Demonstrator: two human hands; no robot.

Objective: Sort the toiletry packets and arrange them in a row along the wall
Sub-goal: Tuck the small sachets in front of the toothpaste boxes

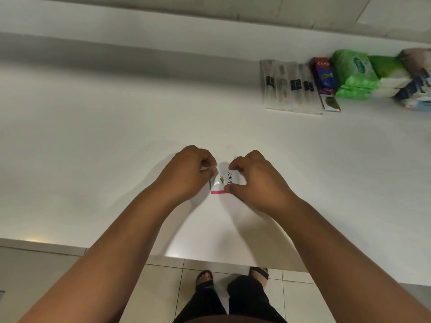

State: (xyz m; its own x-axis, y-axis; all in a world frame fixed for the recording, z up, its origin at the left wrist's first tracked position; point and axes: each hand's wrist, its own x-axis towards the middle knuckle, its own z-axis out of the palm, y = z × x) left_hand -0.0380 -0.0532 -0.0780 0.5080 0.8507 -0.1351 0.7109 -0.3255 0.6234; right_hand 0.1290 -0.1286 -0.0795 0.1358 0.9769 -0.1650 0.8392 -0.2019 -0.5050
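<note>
Pretty dim, flat indoor light from overhead on my feed. Soft shadows sit under both arms on the white counter (93,136), with small glare spots on its near edge. The far-right packets (415,78) look smeared, and wide-angle distortion bends the edges.

Dove sachet (225,181) on counter (116,136) — near front edge | packet row (326,82) far right — along wall (163,19)

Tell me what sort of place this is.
Probably a bathroom or household counter: a long plain white countertop against a wall, pale floor tiles below, and toiletries lined up on it, such as a red Colgate toothpaste box and green tissue packs.
</note>
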